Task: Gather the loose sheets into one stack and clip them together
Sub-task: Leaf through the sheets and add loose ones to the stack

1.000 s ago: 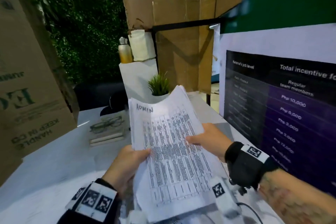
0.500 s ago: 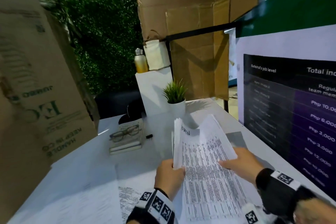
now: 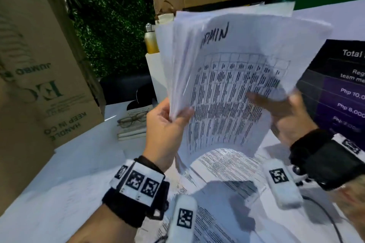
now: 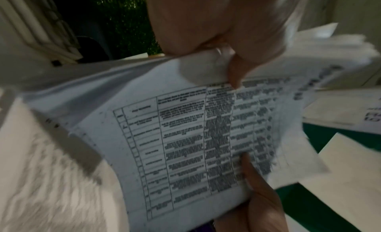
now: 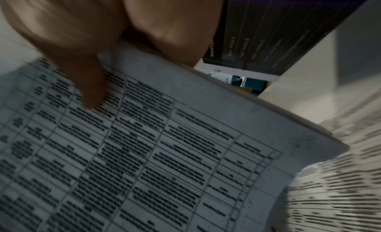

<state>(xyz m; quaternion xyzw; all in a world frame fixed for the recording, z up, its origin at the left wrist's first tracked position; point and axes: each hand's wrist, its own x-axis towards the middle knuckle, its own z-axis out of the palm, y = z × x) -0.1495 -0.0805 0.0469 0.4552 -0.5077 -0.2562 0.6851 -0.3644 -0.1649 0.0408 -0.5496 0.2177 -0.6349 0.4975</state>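
I hold a stack of printed sheets (image 3: 227,85) upright above the table; its front sheet carries a table and the handwritten word ADMIN. My left hand (image 3: 173,116) pinches the stack's left edge, thumb in front. My right hand (image 3: 276,108) grips the right edge, its thumb lying across the print. In the left wrist view the stack (image 4: 185,137) bends under my thumb. The right wrist view shows my thumb (image 5: 92,88) pressed on the front sheet (image 5: 164,154). More printed sheets (image 3: 227,169) lie flat on the table under the stack. No clip is in view.
A large cardboard box (image 3: 39,65) stands at the left of the white table (image 3: 69,183). Glasses rest on a small pile of books (image 3: 132,130) behind my left hand. A poster board (image 3: 339,94) stands at the right, and a bottle (image 3: 150,39) on a white stand behind.
Both hands have raised the stack from low over the table to upright and close to my face. It now hides the plant, and the sheets fan apart at the top.
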